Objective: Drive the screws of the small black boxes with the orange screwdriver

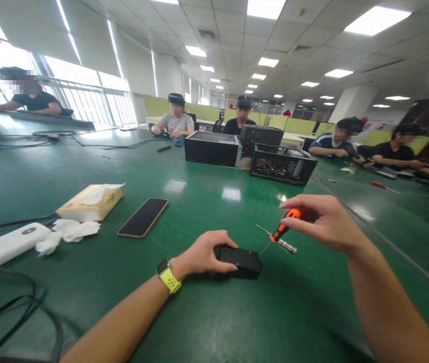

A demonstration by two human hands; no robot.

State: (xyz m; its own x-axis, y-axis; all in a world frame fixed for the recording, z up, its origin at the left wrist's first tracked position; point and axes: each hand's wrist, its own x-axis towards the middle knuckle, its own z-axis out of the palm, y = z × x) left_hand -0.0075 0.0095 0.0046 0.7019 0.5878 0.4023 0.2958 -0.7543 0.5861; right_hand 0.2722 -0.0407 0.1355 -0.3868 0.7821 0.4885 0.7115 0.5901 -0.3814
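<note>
Fingers (226, 265) of my left hand (202, 253) clamp a black box (249, 259), right hand (323, 222) grips a screwdriver (282, 231) at its end — looks unopened yet.

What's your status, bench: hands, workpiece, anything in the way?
Left hand grips black box. Right hand holds screwdriver, tip at box's right end; contact unclear. Silver tool nearby, apart from box.
</note>
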